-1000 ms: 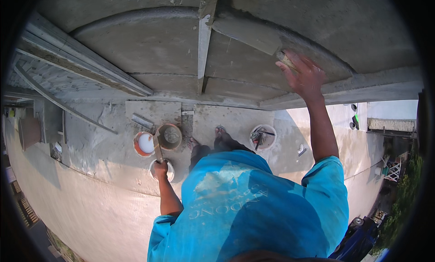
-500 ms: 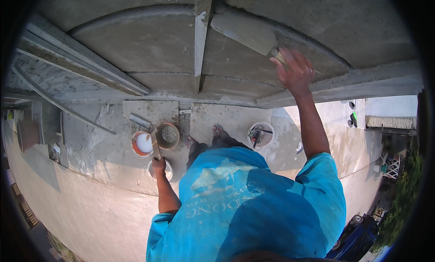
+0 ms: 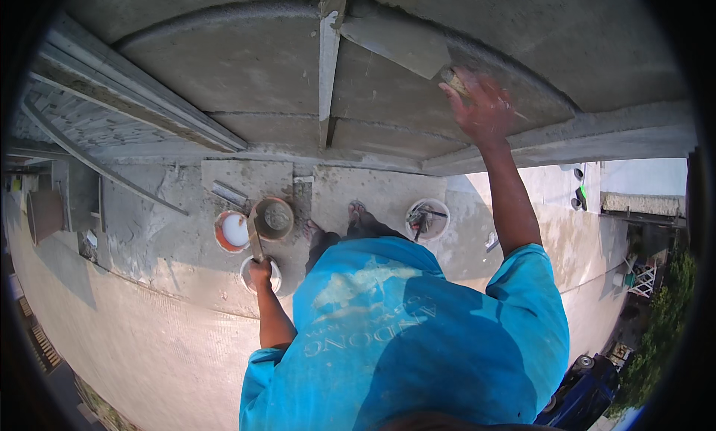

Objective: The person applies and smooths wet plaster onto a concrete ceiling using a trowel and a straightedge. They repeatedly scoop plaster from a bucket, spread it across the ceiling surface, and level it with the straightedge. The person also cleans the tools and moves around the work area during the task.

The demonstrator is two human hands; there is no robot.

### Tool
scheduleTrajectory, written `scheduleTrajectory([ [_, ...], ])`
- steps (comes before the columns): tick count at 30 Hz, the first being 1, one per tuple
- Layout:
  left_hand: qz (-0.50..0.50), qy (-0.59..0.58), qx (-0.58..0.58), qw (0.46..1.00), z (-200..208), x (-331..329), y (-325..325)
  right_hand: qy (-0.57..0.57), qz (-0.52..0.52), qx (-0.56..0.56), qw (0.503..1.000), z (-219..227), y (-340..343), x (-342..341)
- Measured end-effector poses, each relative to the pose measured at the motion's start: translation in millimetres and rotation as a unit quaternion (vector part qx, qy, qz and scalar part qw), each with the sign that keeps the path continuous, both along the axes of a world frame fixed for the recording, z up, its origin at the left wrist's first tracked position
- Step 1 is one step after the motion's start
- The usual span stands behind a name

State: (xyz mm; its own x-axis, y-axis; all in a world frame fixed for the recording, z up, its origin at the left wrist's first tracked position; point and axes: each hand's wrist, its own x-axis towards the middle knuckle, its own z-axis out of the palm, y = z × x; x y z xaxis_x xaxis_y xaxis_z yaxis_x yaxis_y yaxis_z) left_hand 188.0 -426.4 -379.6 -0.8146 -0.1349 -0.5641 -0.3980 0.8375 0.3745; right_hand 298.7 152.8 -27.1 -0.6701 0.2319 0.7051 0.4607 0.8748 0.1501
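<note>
Two hands work: the right hand [image 3: 483, 107] grips a plastering float [image 3: 395, 45] pressed flat against the grey wall [image 3: 224, 58], its long axis slanting up-left from the handle. Left hand [image 3: 259, 271], fingers closed, holds a trowel [image 3: 255, 237] pointing up toward a mortar bucket [image 3: 274, 218].

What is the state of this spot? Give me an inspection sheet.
Surface: grey plastered wall with curved moulding; concrete ledge underfoot.
Job's things: float pressed to the wall; trowel pointing at the buckets.
Clutter: mortar bucket, orange bucket with white contents, tool bucket.
Grippers: right hand grips the float; left hand grips the trowel.
Cables: nothing seen.
Surroundings: blue vehicle and trees below.
</note>
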Motion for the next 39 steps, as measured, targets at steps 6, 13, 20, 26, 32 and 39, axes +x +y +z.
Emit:
scheduleTrajectory([
  [6, 0.004, 0.036, 0.028, 0.999, -16.6, -1.7, -14.3, 0.041, 0.029, 0.002, 0.999, -11.5, 5.1, 3.1],
  [13, 0.01, 0.012, 0.014, 1.0, -11.8, 4.2, -13.2, 0.026, 0.05, -0.044, 0.997, 3.0, 7.1, 15.6],
  [20, -0.002, 0.006, -0.01, 1.0, -7.8, 4.1, -14.7, -0.075, 0.003, -0.111, 0.991, 38.6, -0.7, 14.0],
  [26, -0.041, 0.011, 0.0, 0.999, -7.1, -0.1, -2.5, -0.018, -0.017, 0.002, 1.0, 13.1, -2.8, 1.4],
  [32, -0.011, 0.011, 0.042, 0.999, -38.2, -8.2, -16.4, 0.024, -0.003, 0.007, 1.0, -0.2, -0.5, 0.0],
  [39, -0.027, 0.032, -0.015, 0.999, 20.4, 8.3, 11.3, 0.041, 0.116, -0.028, 0.992, -22.1, -13.1, 25.8],
])
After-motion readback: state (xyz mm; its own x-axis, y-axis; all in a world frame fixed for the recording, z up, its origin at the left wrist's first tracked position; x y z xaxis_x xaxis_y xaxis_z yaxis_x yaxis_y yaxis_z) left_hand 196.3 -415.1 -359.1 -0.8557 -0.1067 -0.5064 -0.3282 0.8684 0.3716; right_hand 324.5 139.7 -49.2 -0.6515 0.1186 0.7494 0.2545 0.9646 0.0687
